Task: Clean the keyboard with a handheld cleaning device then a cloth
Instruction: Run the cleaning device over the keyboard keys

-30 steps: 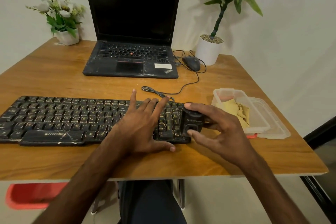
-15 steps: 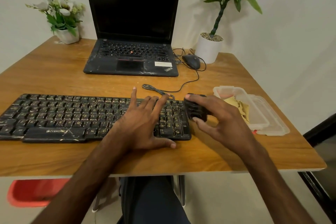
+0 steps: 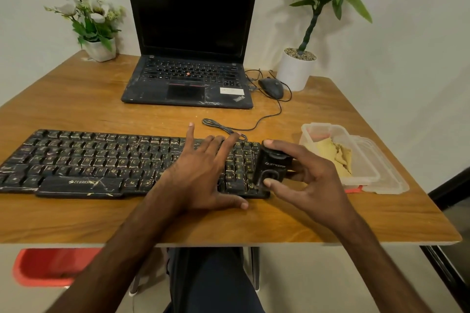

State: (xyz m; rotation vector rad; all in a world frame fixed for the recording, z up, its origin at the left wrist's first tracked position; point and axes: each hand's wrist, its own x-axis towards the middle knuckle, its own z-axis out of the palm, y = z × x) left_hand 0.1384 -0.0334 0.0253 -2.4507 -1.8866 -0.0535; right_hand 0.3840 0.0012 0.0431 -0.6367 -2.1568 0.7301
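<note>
A dusty black keyboard (image 3: 84,160) lies along the front of the wooden table (image 3: 76,99). My left hand (image 3: 201,173) rests flat on its right half with fingers spread. My right hand (image 3: 307,180) grips a small black handheld cleaning device (image 3: 272,165) between thumb and fingers, over the keyboard's right end. A yellow cloth (image 3: 333,154) sits crumpled in a clear plastic container (image 3: 366,175) just right of that hand.
A black laptop (image 3: 190,58) stands open at the back, with a wired mouse (image 3: 270,87) and its cable beside it. A white flower pot (image 3: 100,49) stands back left, a potted plant (image 3: 296,70) back right. A red bin (image 3: 43,268) shows under the table.
My right hand with the device went toward the keyboard's far edge, then came back toward the near edge at the right end. My left hand stayed put.
</note>
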